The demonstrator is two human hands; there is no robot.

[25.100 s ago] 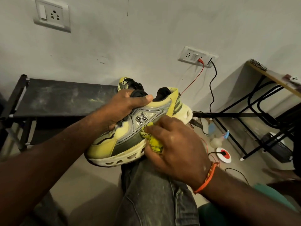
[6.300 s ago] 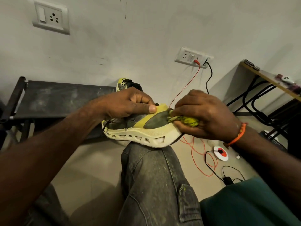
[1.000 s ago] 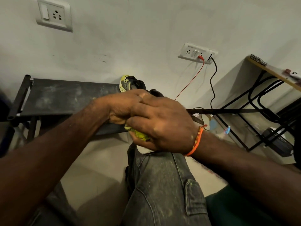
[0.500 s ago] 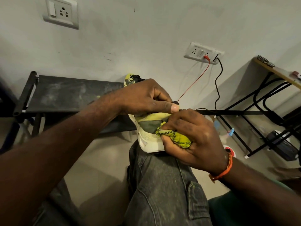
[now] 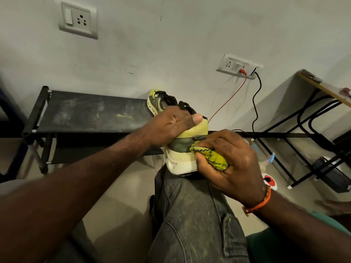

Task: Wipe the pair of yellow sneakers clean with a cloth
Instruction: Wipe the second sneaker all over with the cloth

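- So the yellow sneaker (image 5: 187, 149) is sitting heel-toward-camera on the person's knee (image 5: 191, 202), which is in dusty grey jeans, pretty much dead centre of the view.
- Left hand (image 5: 169, 128) is clamped over the top of it from the left side, fingers wrapped down around the collar and the thumb lying flat along the top of the heel.
- Right hand (image 5: 233, 164) is on the right side of the heel, closed around a bunched-up yellow-green cloth (image 5: 210, 156). The cloth is pressed right against the dark green panel at the back of the shoe, just above the pale midsole.
- So the sneaker is basically sandwiched between the two hands, left one on top and right one low and to the side.
- There's an orange wristband (image 5: 260, 202) on the right wrist.
- The second sneaker (image 5: 157, 102) is further back, resting at the right end of a black dusty rack (image 5: 85, 112) against the wall, partly hidden behind the left hand.
- Far right there's a wall socket (image 5: 239, 66) with a red wire (image 5: 228, 99) and a black cable (image 5: 256, 103) hanging from it, and a desk with a black metal frame (image 5: 303, 133) beside it.
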